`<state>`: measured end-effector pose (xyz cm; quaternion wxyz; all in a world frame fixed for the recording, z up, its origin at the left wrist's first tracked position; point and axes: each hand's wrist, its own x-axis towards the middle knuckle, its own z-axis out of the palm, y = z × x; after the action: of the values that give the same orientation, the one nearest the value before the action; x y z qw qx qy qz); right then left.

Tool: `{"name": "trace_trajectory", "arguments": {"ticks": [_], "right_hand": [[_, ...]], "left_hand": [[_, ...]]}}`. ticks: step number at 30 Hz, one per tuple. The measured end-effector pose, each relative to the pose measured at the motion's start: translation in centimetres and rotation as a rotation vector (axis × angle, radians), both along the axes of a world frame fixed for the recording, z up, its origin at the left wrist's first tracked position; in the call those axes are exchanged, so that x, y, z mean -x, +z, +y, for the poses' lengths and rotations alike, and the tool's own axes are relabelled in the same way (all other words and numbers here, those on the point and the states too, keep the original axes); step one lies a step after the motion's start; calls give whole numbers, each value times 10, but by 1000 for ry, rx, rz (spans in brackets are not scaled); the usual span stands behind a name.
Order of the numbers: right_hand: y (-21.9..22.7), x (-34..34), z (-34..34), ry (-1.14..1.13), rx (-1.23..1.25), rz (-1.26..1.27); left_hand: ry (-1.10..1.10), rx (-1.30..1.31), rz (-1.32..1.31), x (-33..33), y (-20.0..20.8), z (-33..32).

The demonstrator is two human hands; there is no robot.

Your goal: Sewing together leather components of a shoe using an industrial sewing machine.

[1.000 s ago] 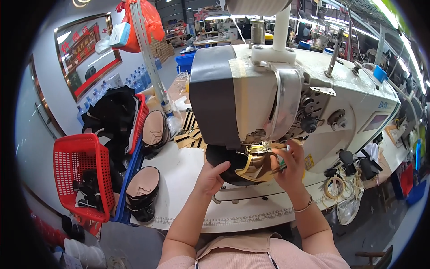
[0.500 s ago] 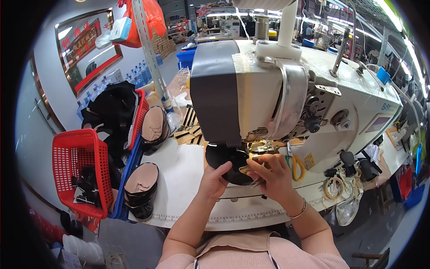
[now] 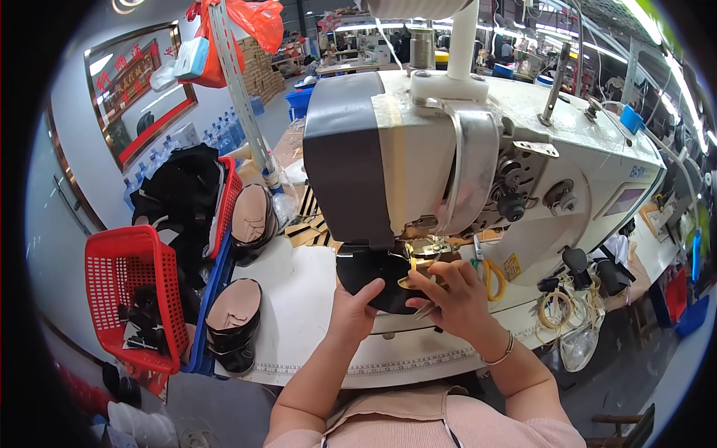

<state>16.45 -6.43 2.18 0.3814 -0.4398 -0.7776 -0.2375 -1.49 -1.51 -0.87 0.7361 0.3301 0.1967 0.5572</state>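
Note:
A black, smooth, rounded piece (image 3: 366, 270), perhaps leather, lies under the head of a white sewing machine (image 3: 429, 160). My left hand (image 3: 354, 310) grips its near left edge, thumb on top and fingers hidden beneath. Close to the lit needle area (image 3: 420, 250), my right hand (image 3: 459, 297) is closed at the piece's right side. Thin pointed metal tips of a small tool (image 3: 424, 310) stick out below its fingers. A gold-coloured bit (image 3: 405, 283) shows at the fingertips; I cannot make out what it belongs to.
Two stacks of black, beige-lined pieces (image 3: 233, 317) stand at the left. Beyond them are a red basket (image 3: 175, 302) and black cloth (image 3: 179, 187). Yellow-handled scissors (image 3: 495, 280) lie right of my right hand, and coiled cords (image 3: 556, 310) hang farther right.
The view has shifted slightly, moving the machine left in the picture. More of the black piece's top shows, and it seems turned a little. Both hands keep their hold.

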Motion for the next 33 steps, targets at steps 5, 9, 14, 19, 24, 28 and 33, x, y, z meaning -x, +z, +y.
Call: {"name": "trace_trajectory", "arguments": {"ticks": [5, 9, 14, 19, 24, 28, 33], "right_hand": [[-3, -3, 3, -23, -11, -7], [-9, -13, 2, -38, -36, 18], [-28, -29, 6, -100, -31, 37], [-35, -34, 12, -89, -53, 77], [-39, -42, 15, -73, 30, 149], [-37, -44, 19, -17, 4, 228], [-37, -46, 21, -5, 34, 232]], "left_hand": [[-16, 58, -11, -3, -2, 5], [48, 33, -34, -8, -2, 2], [92, 35, -43, -14, -3, 3], [119, 94, -62, -20, 3, -4], [161, 68, -86, -26, -1, -7], [184, 72, -69, -27, -5, -7], [150, 60, 10, -23, -5, -6]]}}
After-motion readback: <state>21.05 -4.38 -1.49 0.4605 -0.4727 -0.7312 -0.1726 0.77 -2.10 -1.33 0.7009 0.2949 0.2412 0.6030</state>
